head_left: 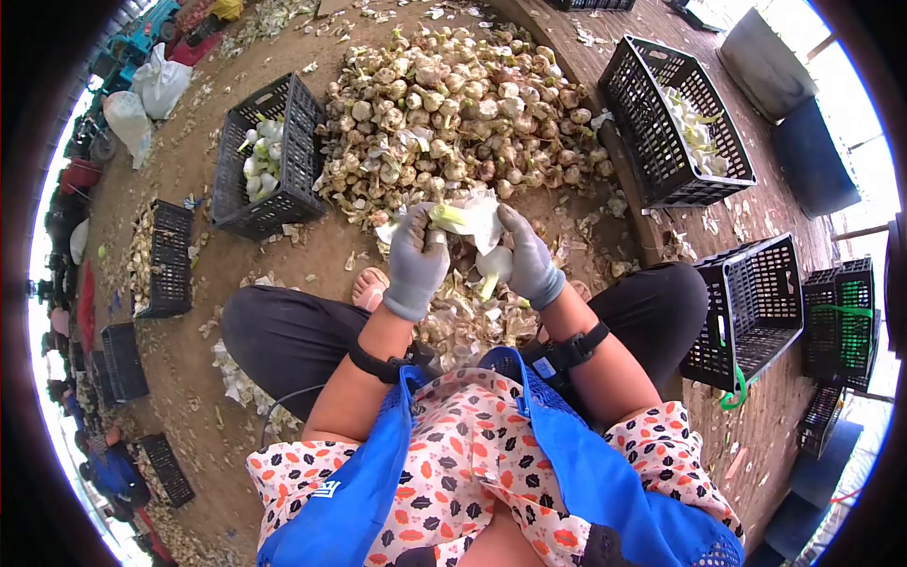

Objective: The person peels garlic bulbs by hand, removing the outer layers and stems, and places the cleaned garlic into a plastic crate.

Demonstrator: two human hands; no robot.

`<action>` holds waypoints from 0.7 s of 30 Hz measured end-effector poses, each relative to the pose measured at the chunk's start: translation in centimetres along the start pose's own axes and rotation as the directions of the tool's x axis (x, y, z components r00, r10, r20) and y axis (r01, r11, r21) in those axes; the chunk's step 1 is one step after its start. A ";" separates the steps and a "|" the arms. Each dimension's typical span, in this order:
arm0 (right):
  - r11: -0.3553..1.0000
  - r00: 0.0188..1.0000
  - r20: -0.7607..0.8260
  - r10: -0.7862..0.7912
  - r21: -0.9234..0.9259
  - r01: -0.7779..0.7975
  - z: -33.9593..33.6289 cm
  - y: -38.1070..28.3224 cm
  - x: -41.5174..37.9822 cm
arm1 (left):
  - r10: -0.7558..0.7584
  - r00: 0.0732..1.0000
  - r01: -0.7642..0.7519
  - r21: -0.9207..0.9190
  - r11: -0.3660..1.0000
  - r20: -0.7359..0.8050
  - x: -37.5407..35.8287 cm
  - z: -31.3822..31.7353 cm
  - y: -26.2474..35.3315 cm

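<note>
My left hand (417, 257), in a grey glove, is closed around a bulb's pale green stem (448, 215). From it a white papery layer (482, 223) spreads across to the fingers of my right hand (531, 259), gloved alike. Under those fingers sits a peeled white bulb (494, 262), its short green stem pointing down. My right fingers are bent round the bulb and the layer's edge. Just beyond both hands rises a large heap of unpeeled brownish bulbs (453, 104). Loose papery skins (472, 326) lie on the ground below, between my feet.
A black crate (307, 142) holding peeled bulbs stands left of the heap. Another black crate (652, 156), with white peeled pieces, is at the right. Further black crates (756, 326) stand beside my right knee. At far left, a crate (170, 260) stands near white sacks (161, 80).
</note>
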State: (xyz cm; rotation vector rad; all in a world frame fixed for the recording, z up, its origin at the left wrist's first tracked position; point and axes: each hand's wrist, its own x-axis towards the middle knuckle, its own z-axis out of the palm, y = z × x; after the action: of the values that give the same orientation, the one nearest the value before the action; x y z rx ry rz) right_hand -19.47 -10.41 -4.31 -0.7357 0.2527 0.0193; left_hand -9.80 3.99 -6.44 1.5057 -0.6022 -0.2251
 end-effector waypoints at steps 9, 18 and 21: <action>0.629 0.773 -0.124 -0.622 -0.667 0.400 -2.9 4.3 2.6 | -0.148 0.980 0.182 -0.287 0.940 0.135 0.3 1.7 1.3; 0.970 0.984 -0.047 -0.169 -0.185 0.158 -0.4 0.3 1.0 | -0.234 0.970 0.231 -0.531 0.815 0.062 -0.4 0.9 1.3; 0.962 0.996 -0.002 0.095 0.258 -0.091 -2.1 0.5 1.0 | -0.258 0.953 0.300 -0.587 0.752 0.157 0.1 0.6 2.0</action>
State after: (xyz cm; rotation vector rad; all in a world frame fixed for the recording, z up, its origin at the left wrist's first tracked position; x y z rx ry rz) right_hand -18.98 -11.54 -6.35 -0.4646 0.2973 0.0689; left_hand -10.43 3.58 -4.46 0.9486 -0.3004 -0.6440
